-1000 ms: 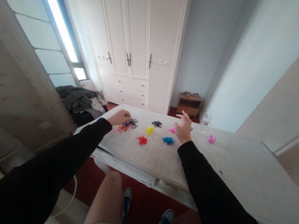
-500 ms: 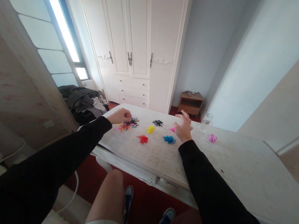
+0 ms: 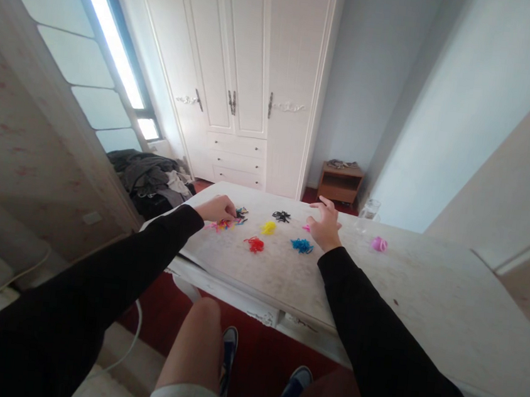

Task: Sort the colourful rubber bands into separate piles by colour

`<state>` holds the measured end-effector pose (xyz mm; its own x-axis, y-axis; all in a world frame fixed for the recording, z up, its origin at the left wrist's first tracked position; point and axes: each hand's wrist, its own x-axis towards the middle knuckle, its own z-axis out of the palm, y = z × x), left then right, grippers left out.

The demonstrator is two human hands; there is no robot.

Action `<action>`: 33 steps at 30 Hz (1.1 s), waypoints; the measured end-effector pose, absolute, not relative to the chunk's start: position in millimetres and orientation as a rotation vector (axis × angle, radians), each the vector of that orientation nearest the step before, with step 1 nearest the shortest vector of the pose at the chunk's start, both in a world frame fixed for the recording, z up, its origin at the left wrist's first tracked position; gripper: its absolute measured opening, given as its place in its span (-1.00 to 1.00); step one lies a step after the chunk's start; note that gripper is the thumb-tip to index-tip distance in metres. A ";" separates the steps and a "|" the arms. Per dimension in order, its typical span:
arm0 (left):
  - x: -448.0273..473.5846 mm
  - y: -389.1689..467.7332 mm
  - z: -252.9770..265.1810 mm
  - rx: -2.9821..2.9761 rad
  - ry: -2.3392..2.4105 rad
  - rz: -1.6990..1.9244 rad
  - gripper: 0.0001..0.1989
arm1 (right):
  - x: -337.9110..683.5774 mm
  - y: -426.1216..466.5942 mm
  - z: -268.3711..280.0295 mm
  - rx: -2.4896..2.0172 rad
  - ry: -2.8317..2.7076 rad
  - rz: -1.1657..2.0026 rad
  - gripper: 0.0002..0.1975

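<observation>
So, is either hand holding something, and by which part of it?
The left hand is at the mixed pile, but whether it pinches a piece cannot be told. The right hand, open by the pink pile, shows nothing held.

a brown nightstand stands beside a white wardrobe.

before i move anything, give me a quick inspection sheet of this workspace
Surface: white table, one small dark mark.
Things: mixed pile, black pile, yellow pile, red pile, blue pile; pink pile partly hidden.
Clutter: clear jug, purple lump.
Hands: left hand at the mixed pile, grip unclear; right hand open near the pink pile.
Cables: white cable at lower left, off the table.
Surroundings: wardrobe, clothes heap, small wooden cabinet.
</observation>
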<state>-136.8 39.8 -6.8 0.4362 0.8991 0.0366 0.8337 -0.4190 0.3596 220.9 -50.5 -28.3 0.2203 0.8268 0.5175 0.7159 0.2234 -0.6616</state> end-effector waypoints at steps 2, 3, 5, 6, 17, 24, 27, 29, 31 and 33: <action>-133.5 37.1 -7.2 2.403 1.507 0.299 -0.85 | 220.3 -51.2 -28.4 -1.525 -1.533 0.143 -0.64; -131.9 35.6 -7.5 2.404 1.515 0.294 -0.86 | 220.0 -51.4 -28.5 -1.526 -1.539 0.143 -0.64; -129.0 32.8 -8.2 2.417 1.520 0.294 -0.87 | 219.3 -51.9 -28.8 -1.523 -1.548 0.142 -0.65; -127.8 31.4 -8.5 2.428 1.520 0.299 -0.87 | 219.1 -51.9 -29.0 -1.521 -1.551 0.141 -0.65; -122.4 21.6 0.8 2.428 1.475 0.259 -0.81 | 219.5 -49.0 -33.1 -1.539 -1.602 0.132 -0.67; -117.6 19.5 -1.1 2.476 1.447 0.246 -0.83 | 218.8 -47.9 -33.8 -1.563 -1.654 0.145 -0.69; -116.4 17.6 -2.4 2.514 1.470 0.217 -0.86 | 218.3 -47.9 -33.9 -1.574 -1.675 0.144 -0.69; -116.5 16.5 -3.2 2.507 1.491 0.222 -0.86 | 218.1 -48.1 -34.2 -1.577 -1.680 0.137 -0.69; -117.1 15.4 -4.3 2.511 1.491 0.234 -0.86 | 217.9 -48.2 -34.4 -1.576 -1.685 0.133 -0.69; -117.8 14.3 -5.8 2.532 1.471 0.239 -0.85 | 217.6 -48.3 -34.5 -1.573 -1.690 0.134 -0.70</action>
<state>-117.8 14.3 -5.8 0.4907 0.8705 0.0375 0.8377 -0.4831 0.2545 217.6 -48.3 -34.5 0.0993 0.8757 0.4726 0.7903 0.2191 -0.5722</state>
